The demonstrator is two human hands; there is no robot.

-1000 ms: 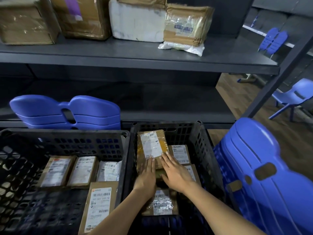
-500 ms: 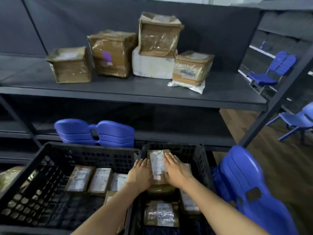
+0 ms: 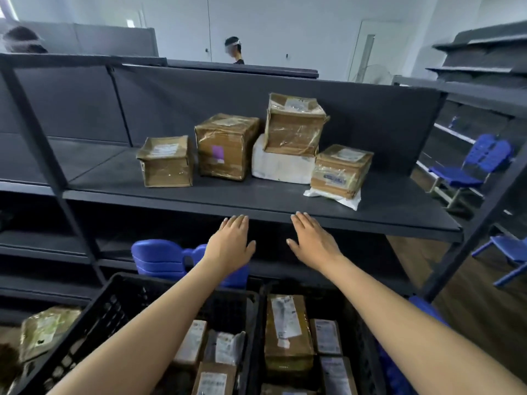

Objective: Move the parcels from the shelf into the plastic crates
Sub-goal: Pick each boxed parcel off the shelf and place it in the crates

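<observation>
Several taped cardboard parcels stand on the dark shelf (image 3: 256, 201): a small box (image 3: 166, 162) at the left, a taller box (image 3: 225, 146), a white parcel (image 3: 279, 168) with a box (image 3: 293, 125) stacked on it, and a flat box (image 3: 340, 171) on a white bag. My left hand (image 3: 231, 243) and my right hand (image 3: 312, 240) reach up side by side, fingers straight and holding nothing, with fingertips at the shelf's front edge. Below, two black plastic crates, the left crate (image 3: 119, 306) and the right crate (image 3: 356, 317), hold several labelled parcels, among them a long brown one (image 3: 286, 334).
Stacked blue plastic chairs (image 3: 165, 259) sit on the lower shelf behind the crates, and more blue chairs (image 3: 473, 166) stand at the right. A steel upright (image 3: 484, 215) slants at the right. A wrapped parcel (image 3: 45, 329) lies left of the crates. Two persons are behind the shelving.
Both hands have let go of the long brown parcel in the right crate and risen to the shelf edge. My view has tilted upward.
</observation>
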